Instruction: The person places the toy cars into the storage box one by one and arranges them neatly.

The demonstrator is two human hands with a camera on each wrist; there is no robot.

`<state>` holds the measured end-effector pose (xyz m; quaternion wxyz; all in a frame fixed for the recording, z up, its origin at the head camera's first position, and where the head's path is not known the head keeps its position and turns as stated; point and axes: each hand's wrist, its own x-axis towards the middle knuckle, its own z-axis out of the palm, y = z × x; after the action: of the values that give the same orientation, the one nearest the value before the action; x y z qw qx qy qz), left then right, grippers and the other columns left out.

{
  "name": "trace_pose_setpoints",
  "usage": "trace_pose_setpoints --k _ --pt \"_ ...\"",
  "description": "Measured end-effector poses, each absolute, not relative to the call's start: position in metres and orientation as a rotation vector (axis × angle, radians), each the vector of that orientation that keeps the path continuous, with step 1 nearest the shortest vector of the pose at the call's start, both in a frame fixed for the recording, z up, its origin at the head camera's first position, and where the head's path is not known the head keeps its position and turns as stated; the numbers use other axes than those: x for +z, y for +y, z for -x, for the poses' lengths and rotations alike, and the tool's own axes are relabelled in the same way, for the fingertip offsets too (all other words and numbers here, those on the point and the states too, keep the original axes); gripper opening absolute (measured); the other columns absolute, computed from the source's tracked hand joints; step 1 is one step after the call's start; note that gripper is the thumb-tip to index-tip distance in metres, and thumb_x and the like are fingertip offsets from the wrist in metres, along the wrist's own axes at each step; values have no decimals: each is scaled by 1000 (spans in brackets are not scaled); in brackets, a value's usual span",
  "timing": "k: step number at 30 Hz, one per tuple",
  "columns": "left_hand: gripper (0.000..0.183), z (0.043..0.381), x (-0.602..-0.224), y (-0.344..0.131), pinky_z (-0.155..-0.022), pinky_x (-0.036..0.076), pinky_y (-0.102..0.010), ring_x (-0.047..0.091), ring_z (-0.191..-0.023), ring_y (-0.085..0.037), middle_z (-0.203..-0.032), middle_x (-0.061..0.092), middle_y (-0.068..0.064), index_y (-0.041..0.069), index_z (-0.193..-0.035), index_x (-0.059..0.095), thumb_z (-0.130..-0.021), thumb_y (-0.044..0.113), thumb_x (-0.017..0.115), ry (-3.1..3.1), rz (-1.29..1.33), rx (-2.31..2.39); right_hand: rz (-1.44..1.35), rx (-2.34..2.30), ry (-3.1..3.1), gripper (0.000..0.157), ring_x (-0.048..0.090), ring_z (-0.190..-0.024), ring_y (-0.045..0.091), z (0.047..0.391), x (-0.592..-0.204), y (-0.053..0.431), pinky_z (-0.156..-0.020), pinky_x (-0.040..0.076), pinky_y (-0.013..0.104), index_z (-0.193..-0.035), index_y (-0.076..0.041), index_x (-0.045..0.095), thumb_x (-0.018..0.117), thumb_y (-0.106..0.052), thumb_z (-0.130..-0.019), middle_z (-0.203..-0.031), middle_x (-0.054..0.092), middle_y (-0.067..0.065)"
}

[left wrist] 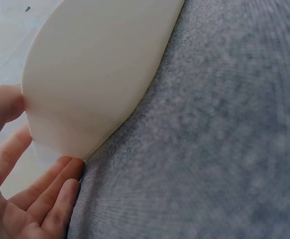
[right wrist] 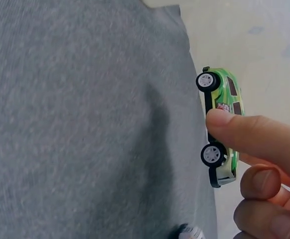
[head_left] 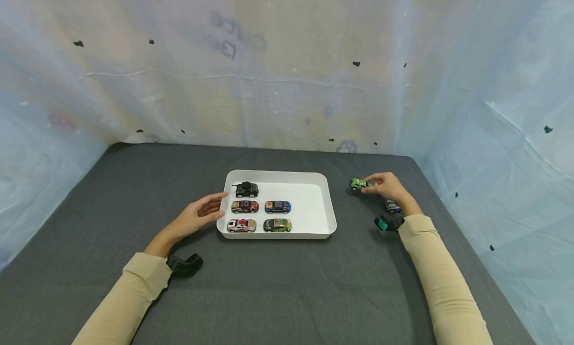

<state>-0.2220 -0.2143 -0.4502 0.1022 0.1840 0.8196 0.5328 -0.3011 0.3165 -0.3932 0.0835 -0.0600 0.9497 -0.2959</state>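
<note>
A green toy car [head_left: 358, 184] is pinched between the thumb and fingers of my right hand [head_left: 389, 186], to the right of the white tray [head_left: 309, 200]. In the right wrist view the thumb presses on the side of the green car [right wrist: 225, 94], and a shadow falls on the cloth. Beneath my right wrist, another toy car [head_left: 392, 206] with white and blue colouring sits partly hidden. My left hand [head_left: 197, 218] rests its extended fingers against the tray's left side. Up close in the left wrist view, the fingertips [left wrist: 72, 167] touch the tray wall [left wrist: 95, 74].
Inside the tray's left half stand a black car with a roof-mounted gun [head_left: 246, 189], a red-and-black car [head_left: 244, 206], a blue car [head_left: 277, 207], a white-and-red car [head_left: 241, 225] and a multicoloured car [head_left: 277, 225]. Grey cloth [head_left: 287, 285] covers the table; pale curtains [head_left: 287, 76] enclose it.
</note>
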Motion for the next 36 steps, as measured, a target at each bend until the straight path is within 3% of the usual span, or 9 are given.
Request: trace_pose_setpoints --k 10,19,30,32,36 --pt "57 222 -450 -214 -93 39 -2 40 -138 -39 -154 36 -20 13 -149 36 -98 24 58 2416 -551 1580 221 -904 2835 42 34 -49 8 299 -383 302 -51 35 26 -121 -2 66 72 -24 -86 -53 43 -7" --pt "57 222 -450 -214 -93 38 -1 39 -139 -40 -154 34 -21 10 -149 36 -98 23 58 2399 -568 1603 372 -905 2860 38 38 -51 7 295 -371 282 -50 35 24 -116 0 68 75 -20 -84 -60 53 6" --pt "56 220 -450 -213 -100 32 2 34 -142 -35 -152 40 -15 13 -147 41 -96 24 61 2493 -553 1593 497 -919 2836 39 40 -52 8 291 -359 255 -54 38 24 -116 -1 68 77 -19 -83 -61 50 -1" --pt "56 220 -450 -213 -109 34 -7 34 -143 -34 -153 40 -14 13 -147 42 -96 24 61 2507 -548 1585 511 -927 2834 39 40 -52 8 292 -358 251 -55 38 25 -116 -1 68 77 -19 -82 -61 51 -1" --pt "56 219 -450 -213 -117 32 -41 34 -143 -36 -153 40 -16 11 -147 41 -96 24 61 2518 -544 1567 526 -940 2831 37 40 -52 9 294 -358 244 -56 39 24 -114 -1 69 77 -18 -82 -59 49 -4"
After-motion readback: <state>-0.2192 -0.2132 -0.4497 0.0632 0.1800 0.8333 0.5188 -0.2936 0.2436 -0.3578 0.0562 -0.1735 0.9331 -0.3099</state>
